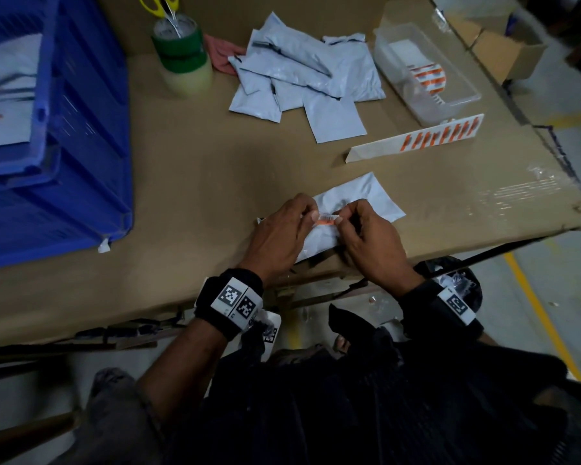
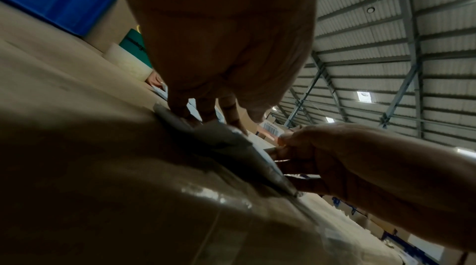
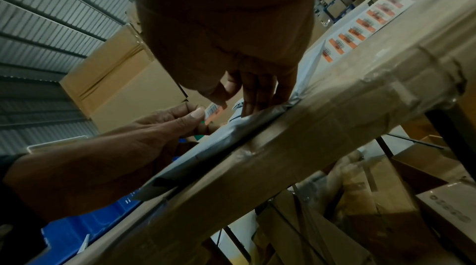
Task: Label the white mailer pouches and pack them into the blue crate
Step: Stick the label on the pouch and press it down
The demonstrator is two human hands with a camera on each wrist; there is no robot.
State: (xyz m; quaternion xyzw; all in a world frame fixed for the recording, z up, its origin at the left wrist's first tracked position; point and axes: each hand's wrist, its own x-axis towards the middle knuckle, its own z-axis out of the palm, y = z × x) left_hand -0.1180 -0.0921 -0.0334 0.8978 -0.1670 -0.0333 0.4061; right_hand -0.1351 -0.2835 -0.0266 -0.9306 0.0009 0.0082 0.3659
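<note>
From my remote seat, the blue plastic crate [image 1: 64, 135] ran off the upper left of the head view. My hands covered the near end of the white plastic mailer pouch [image 1: 359, 201]. The small orange-and-white barcode label [image 1: 326, 219] was too tiny to read.

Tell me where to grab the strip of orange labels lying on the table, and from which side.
Pinch the blank white end of the label strip, the end nearer you, coming from its near long edge. It lies flat on the cardboard table with that end free of stickers, so fingers won't touch any label.

Head downward; wrists upward, close
</note>
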